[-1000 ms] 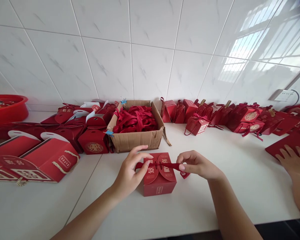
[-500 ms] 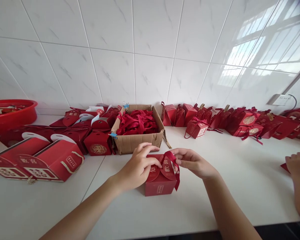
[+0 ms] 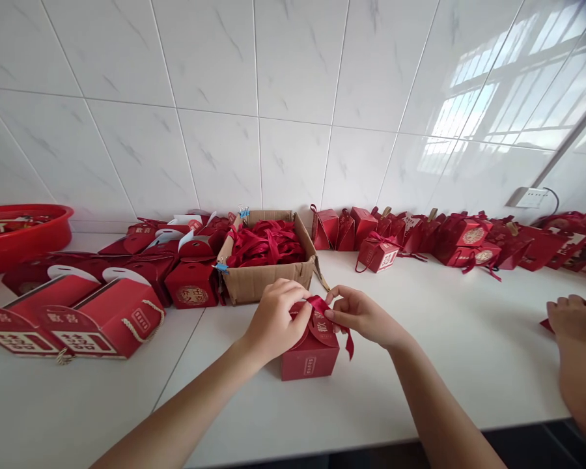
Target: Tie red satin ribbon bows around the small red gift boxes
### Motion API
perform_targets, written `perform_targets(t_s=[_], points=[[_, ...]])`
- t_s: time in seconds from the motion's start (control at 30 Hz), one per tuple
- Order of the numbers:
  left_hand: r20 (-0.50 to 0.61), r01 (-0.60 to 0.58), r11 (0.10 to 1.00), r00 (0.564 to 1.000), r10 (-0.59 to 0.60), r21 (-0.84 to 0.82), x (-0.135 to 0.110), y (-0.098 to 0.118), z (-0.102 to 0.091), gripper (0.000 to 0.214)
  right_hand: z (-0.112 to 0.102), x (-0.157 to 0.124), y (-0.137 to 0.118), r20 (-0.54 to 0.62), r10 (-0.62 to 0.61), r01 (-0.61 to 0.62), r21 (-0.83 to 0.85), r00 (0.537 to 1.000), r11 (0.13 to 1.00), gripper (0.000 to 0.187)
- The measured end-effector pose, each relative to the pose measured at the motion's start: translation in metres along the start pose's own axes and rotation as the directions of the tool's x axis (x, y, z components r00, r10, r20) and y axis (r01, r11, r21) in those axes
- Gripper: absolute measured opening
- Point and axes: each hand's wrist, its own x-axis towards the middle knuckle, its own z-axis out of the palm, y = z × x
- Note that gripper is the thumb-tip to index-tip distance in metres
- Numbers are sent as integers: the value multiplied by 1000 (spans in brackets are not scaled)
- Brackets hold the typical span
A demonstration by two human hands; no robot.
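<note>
A small red gift box (image 3: 308, 357) with gold characters stands upright on the white table in front of me. A dark red ribbon (image 3: 350, 344) lies across its top, one tail hanging down the right side. My left hand (image 3: 282, 318) is over the box's left top, thumb and fingers closed on the ribbon near the middle of the lid. At the right top edge, my right hand (image 3: 359, 314) pinches the ribbon between thumb and fingers. The knot itself is partly hidden behind my fingers.
Behind the box stands a cardboard carton (image 3: 268, 281) full of red ribbons. Red boxes with rope handles (image 3: 117, 316) sit at the left, near a red basin (image 3: 27, 241). Several finished-looking boxes (image 3: 469, 241) line the wall. Another person's hand (image 3: 576, 319) rests at the right.
My left fingers have closed on the ribbon at the lid's middle. The ribbon loop that stood up at the right is now pulled lower and flatter.
</note>
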Motion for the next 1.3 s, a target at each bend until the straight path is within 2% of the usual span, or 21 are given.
perform_targets(t_s=[0.1, 0.33, 0.47, 0.63, 0.8, 1.07, 1.23, 1.3], points=[[0, 15, 1000, 1000, -15, -12, -1, 0, -1, 16, 7, 5, 1, -48, 13, -18, -101, 999, 995, 30], [-48, -5, 1000, 999, 6, 11, -1, -3, -2, 11, 21, 15, 5, -93, -38, 35, -42, 995, 999, 28], [-18, 103, 991, 994, -105, -88, -2, -7, -6, 6, 23, 17, 9, -150, -35, 35, 0, 988, 999, 30], [127, 258, 929, 964, -232, -266, -2, -8, -11, 14, 28, 19, 11, -194, -36, 38, 5, 980, 999, 32], [47, 261, 923, 965, -258, -282, 3, -4, -8, 15, 32, 18, 11, -238, -74, 59, -74, 969, 996, 32], [28, 218, 941, 975, -219, -259, 6, -4, -10, 19, 17, 12, 8, -166, -52, 35, -107, 985, 994, 32], [-22, 152, 961, 987, -161, -233, 6, -3, -7, 17, 16, 17, 9, -37, -44, 41, -68, 998, 997, 29], [-28, 153, 961, 986, -163, -232, 4, -6, -9, 17, 17, 18, 10, -80, -99, 90, -119, 992, 989, 28]])
